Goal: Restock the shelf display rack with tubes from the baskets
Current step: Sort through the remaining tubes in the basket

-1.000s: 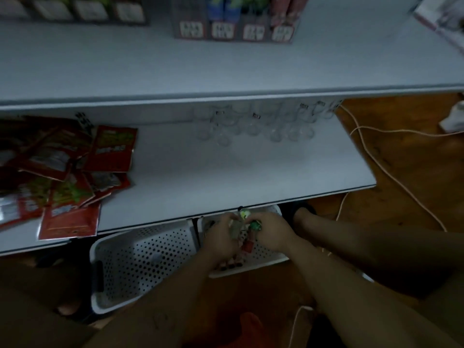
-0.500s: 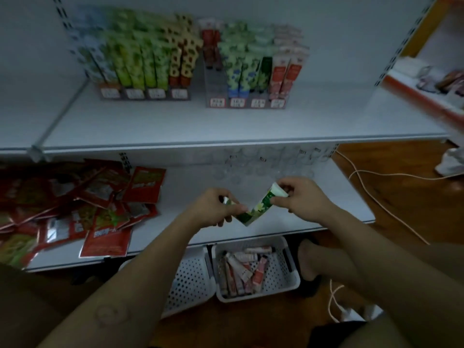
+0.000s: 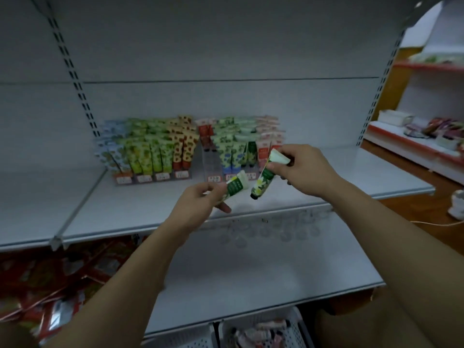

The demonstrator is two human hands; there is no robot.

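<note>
Now left hand [image 3: 198, 199] pinches a tube [image 3: 234, 185], right hand [image 3: 303, 169] a second tube [image 3: 263, 180], before the rack [image 3: 210, 162].
Thin grips: I could drop one or topple racked rows [image 3: 155, 151].

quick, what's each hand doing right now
Left hand: closed, pinching a dark green tube.
Right hand: closed, holding a flowered green tube by its flat end, cap pointing down.
</note>
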